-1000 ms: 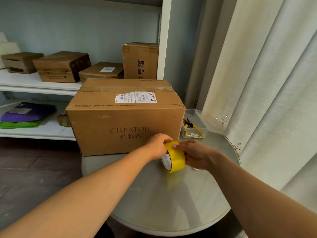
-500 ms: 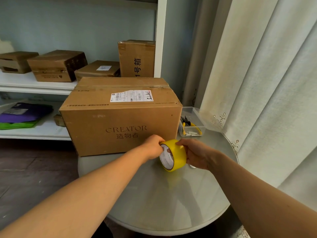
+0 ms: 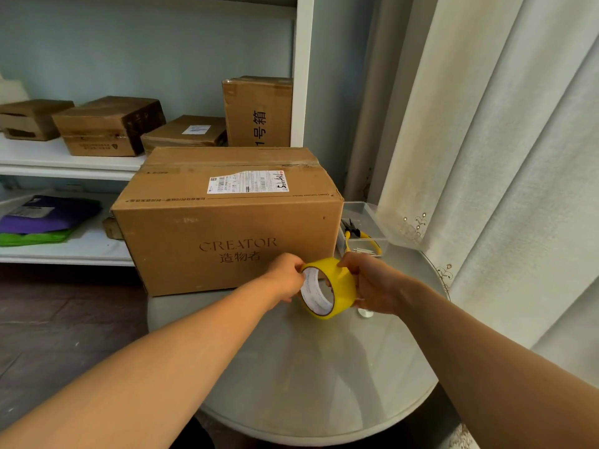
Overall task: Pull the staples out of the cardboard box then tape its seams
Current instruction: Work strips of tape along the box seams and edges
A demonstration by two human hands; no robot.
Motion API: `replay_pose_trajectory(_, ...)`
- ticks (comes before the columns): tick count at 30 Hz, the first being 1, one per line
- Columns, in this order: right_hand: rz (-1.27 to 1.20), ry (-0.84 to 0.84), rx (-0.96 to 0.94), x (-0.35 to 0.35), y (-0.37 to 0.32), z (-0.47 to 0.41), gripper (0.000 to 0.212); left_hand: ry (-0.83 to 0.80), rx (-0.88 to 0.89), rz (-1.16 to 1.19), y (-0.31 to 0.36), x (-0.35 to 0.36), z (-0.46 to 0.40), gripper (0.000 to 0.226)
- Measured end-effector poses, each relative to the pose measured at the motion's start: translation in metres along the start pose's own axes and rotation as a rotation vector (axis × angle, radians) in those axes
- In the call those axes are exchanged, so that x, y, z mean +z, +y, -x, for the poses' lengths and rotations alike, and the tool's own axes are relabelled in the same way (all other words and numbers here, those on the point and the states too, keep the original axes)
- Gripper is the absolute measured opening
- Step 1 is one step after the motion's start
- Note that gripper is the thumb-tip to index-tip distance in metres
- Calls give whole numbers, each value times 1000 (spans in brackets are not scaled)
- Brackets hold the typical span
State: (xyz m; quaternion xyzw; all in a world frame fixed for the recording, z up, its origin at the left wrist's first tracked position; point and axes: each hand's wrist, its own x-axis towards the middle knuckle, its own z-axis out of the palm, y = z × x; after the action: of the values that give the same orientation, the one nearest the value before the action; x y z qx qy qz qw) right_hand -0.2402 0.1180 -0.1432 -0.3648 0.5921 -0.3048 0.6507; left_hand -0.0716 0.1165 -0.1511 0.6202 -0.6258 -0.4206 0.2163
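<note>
Round table [image 3: 308,384]: both hands hold tape roll [image 3: 337,286] by box [image 3: 227,234].

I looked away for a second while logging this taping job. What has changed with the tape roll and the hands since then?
The yellow tape roll has been lifted a little, now level with the bottom edge of the brown CREATOR cardboard box. The left hand has shifted its fingers to the roll's upper rim; the right hand still holds it. Both hands kept their grip; the box and the clear plastic tray did not move.

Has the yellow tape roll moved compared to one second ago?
Yes. The yellow tape roll rose slightly: against the cardboard box, its top now overlaps the box's front lower edge instead of sitting below it.
</note>
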Motion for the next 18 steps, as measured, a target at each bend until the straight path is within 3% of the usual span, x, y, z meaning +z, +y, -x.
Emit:
replay_pose_trajectory(5, 93, 84, 48, 15, 3, -5, 50, 86, 166, -2, 5, 3, 0, 25)
replay_pose_trajectory(9, 33, 63, 23, 19, 6, -9, 43, 84, 260, -16, 6, 2, -1, 29)
replay_pose_trajectory(13, -43, -115, -7, 14, 7, -2, 21, 52, 211, -34, -1, -2, -5, 32)
replay_pose_trajectory(18, -25, -252, 5, 10, 10, 10, 20, -19, 112, -123, -12, 0, -5, 29)
